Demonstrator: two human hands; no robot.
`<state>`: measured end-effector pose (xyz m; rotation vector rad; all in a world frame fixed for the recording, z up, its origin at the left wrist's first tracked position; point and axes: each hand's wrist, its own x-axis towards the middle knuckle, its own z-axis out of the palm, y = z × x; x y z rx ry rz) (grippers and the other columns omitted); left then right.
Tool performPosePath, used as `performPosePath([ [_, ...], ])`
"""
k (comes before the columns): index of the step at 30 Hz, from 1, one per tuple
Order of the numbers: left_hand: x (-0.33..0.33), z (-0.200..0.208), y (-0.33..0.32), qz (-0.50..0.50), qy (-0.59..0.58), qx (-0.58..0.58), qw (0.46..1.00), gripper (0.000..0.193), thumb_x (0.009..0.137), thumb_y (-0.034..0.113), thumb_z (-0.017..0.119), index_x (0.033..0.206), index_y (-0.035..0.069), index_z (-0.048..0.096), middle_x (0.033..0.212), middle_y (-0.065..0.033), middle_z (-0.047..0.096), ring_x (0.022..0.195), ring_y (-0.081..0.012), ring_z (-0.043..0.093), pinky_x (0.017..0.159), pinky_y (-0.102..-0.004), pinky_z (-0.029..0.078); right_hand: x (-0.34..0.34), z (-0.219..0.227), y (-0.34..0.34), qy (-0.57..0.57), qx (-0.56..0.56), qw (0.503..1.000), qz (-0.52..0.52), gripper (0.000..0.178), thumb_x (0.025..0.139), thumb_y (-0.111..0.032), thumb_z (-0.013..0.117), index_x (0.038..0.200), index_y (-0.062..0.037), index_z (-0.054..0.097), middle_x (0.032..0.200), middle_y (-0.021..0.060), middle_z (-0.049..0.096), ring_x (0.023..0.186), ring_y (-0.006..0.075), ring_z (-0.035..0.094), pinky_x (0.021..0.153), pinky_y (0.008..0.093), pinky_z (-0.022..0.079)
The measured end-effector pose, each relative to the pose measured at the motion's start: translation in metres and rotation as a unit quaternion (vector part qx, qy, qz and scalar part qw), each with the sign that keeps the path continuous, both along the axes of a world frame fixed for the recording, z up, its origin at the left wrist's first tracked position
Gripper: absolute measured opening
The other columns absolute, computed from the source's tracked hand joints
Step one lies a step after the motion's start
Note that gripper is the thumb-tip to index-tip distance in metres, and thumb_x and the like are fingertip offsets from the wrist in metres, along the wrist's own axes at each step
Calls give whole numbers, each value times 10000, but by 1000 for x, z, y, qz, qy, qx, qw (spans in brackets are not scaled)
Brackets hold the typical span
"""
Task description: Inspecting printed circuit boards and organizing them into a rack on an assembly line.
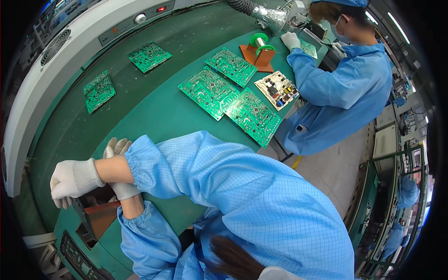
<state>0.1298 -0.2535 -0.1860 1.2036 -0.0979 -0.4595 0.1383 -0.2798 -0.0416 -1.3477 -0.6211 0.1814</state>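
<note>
- The green bench top [154, 116] sweeps from lower left to upper right; a broad stretch of it lies between the hands and the nearest circuit boards.
- Along the far side runs a darker green strip [182, 32], bounded by the pale machine housing [35, 88], which curves down the left.
- At the right edge of the bench a co-worker [340, 88] in blue sits well apart from the person's hands, one gloved hand beside a small green board [308, 48].
- Three large green boards [210, 91] lie close together near the bench's right edge; two smaller-looking ones [149, 57] lie apart on the darker strip.
- A reddish-brown holder [103, 219] stands at the lower left end of the bench: flat-sided, dark along its left edge, partly covered by the forearms and sleeve. It is just below the crossed wrists, nearer to them than any board.
- The right hand [74, 181], white-gloved with fingers curled downward, reaches across to the far left, above that holder. Whether it grips anything cannot be told.
- The left hand [117, 147], also gloved, points its fingers up behind the right wrist, mostly hidden; its hold cannot be told.
</note>
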Motion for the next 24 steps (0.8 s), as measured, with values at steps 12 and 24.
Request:
performPosePath([
  [12, -5, 10, -3, -1, -17, 34, 999, 551, 1101, 306, 396, 1561, 8, 335, 1483, -207, 541, 1299, -305, 563, 1122, -400, 451, 3, 1, 3, 6, 4, 1000, 4, 288, 927, -150, 567, 889, 26, 791, 856, 146, 786, 756, 186, 769, 733, 297, 617],
  [24, -6, 2, 5, -43, -53, -3, 998, 574, 1111, 371, 401, 1583, 61, 299, 1479, -218, 520, 1341, -376, 533, 1144, -483, 438, 3, 5, 2, -12, -8, 1000, 3, 290, 939, -137, 568, 874, 24, 800, 840, 127, 789, 744, 180, 768, 744, 298, 619],
])
